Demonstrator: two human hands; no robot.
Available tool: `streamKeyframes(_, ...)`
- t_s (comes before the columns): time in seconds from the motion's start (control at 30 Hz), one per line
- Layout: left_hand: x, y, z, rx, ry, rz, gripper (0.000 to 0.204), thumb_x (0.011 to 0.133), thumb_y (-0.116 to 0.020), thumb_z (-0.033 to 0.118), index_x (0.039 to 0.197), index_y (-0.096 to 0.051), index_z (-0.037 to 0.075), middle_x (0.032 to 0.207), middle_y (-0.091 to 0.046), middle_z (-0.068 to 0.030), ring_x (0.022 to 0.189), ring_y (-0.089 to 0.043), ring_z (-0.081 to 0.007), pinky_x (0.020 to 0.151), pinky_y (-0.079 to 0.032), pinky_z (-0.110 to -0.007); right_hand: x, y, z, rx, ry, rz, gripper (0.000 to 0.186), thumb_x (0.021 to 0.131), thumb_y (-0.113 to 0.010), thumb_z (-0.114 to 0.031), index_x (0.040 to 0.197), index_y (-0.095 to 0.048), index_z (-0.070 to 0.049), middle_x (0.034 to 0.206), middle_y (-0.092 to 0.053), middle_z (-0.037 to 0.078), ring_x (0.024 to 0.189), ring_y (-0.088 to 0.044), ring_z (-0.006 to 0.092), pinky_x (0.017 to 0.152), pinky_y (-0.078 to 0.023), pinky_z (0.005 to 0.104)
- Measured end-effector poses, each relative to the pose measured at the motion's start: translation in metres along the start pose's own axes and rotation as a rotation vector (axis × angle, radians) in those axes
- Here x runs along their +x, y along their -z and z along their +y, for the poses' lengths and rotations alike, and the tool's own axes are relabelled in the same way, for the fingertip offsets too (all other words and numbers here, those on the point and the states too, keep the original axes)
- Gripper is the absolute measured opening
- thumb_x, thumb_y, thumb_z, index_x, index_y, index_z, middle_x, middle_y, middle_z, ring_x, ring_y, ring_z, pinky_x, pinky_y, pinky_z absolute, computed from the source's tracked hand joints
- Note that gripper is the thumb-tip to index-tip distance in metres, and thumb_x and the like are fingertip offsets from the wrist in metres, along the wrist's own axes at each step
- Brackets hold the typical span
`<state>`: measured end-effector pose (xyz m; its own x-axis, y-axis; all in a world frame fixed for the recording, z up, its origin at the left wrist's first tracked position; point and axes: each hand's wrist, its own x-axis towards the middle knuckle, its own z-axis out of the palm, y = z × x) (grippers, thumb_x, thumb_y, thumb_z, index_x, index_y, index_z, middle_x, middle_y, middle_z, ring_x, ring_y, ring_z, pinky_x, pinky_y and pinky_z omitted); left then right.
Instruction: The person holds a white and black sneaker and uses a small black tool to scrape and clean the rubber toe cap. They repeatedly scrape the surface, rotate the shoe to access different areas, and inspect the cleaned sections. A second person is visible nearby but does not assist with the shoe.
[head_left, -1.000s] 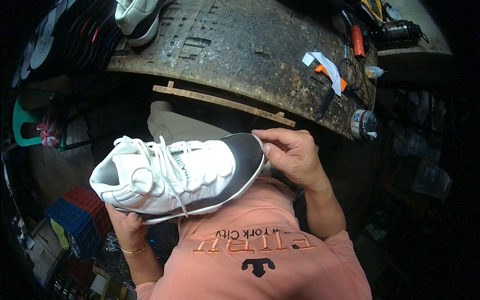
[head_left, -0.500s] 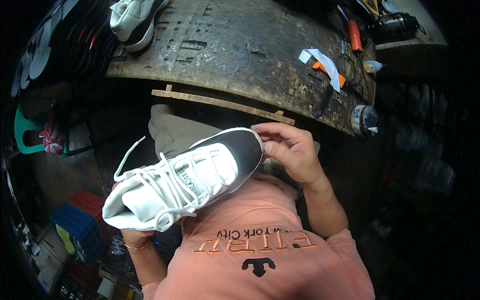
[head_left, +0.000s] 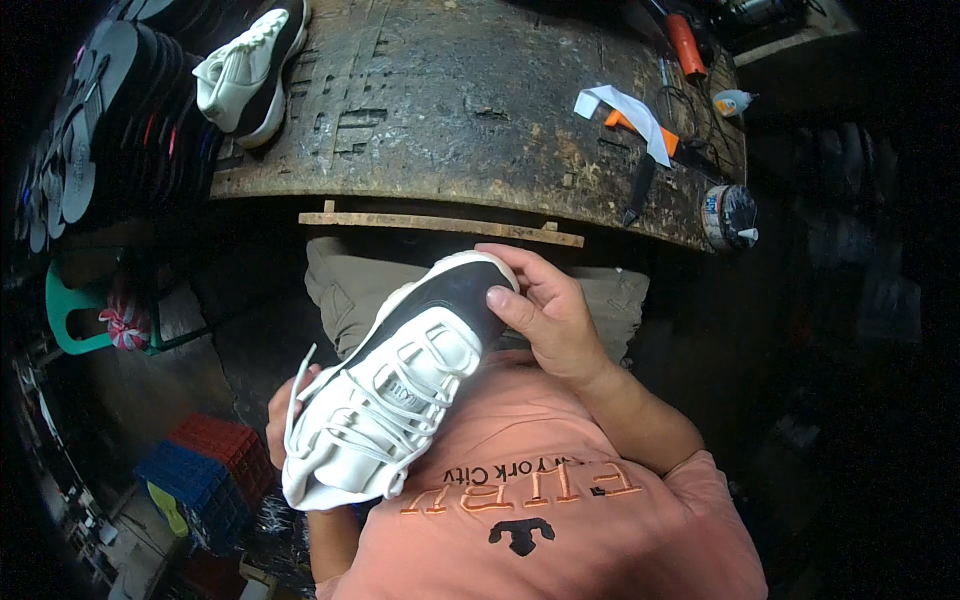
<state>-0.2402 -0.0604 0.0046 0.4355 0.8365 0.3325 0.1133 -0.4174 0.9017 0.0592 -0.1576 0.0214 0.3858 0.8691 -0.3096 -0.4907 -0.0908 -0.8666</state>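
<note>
A white and black lace-up sneaker (head_left: 400, 385) is held above my lap, its toe pointing up and to the right. My right hand (head_left: 545, 310) grips the toe, with the thumb on the black upper and the fingers at the sole's edge. At the heel end, my left hand (head_left: 283, 410) holds the shoe from its left side and beneath; most of its fingers are hidden behind the shoe. White laces are threaded through, and one loose end sticks up beside the left hand. A similar sneaker (head_left: 250, 75) rests on the workbench's far left.
The worn wooden workbench (head_left: 440, 130) has a wooden bar (head_left: 440, 227) along its near edge. On its right lie a white strip (head_left: 630, 108) over an orange-handled tool (head_left: 655, 130), a can (head_left: 727, 217) and a small bottle (head_left: 733, 102). Stacked soles (head_left: 85, 150), a green chair (head_left: 75, 310) and crates (head_left: 195, 485) stand left.
The sneaker has swung to point more upward, its heel moving right and down. My right thumb has moved onto the toe's upper. The view has shifted, showing more of the left side.
</note>
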Motion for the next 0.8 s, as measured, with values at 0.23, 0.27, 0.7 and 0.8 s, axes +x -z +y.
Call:
streamKeyframes(0.23, -0.022, -0.011, 0.019, -0.020, 0.410, 0.127, 0.043, 0.100, -0.061, 0.030, 0.131, -0.056, 0.001, 0.126, -0.067, -0.0210, 0.112, -0.069, -0.0311, 0.100, -0.056, -0.045, 0.001, -0.006, 0.001, -0.021, 0.045, 0.090, 0.050, 0.104, -0.062, -0.020, 0.146, -0.049, 0.002, 0.128, -0.064, 0.010, 0.115, -0.060, 0.0144, 0.104, -0.046, 0.0285)
streamKeyframes(0.27, -0.023, -0.010, 0.020, -0.076, 0.461, 0.127, 0.043, 0.100, -0.061, 0.030, 0.131, -0.056, 0.001, 0.126, -0.067, -0.0213, 0.112, -0.069, -0.0314, 0.100, -0.056, -0.046, 0.001, -0.007, 0.000, -0.009, 0.039, 0.092, 0.050, 0.104, -0.061, -0.020, 0.147, -0.048, 0.002, 0.128, -0.064, 0.010, 0.115, -0.060, 0.0144, 0.104, -0.045, 0.0282)
streamKeyframes(0.7, -0.026, 0.010, 0.032, -0.745, 1.013, 0.281, 0.042, 0.101, -0.061, 0.029, 0.128, -0.060, -0.003, 0.125, -0.066, -0.0246, 0.113, -0.068, -0.0352, 0.097, -0.057, -0.049, 0.009, -0.010, -0.001, 0.051, 0.029, 0.128, 0.042, 0.102, -0.046, -0.013, 0.139, -0.053, 0.005, 0.125, -0.066, 0.012, 0.113, -0.062, 0.0158, 0.102, -0.046, 0.0283)
streamKeyframes(0.8, -0.029, 0.010, 0.031, -0.467, 0.776, 0.168, 0.039, 0.101, -0.061, 0.027, 0.126, -0.060, -0.003, 0.127, -0.065, -0.0254, 0.114, -0.068, -0.0363, 0.096, -0.057, -0.049, 0.011, -0.009, -0.001, 0.078, 0.018, 0.137, 0.041, 0.101, -0.045, -0.012, 0.137, -0.054, 0.006, 0.123, -0.067, 0.013, 0.111, -0.063, 0.0164, 0.101, -0.047, 0.0286)
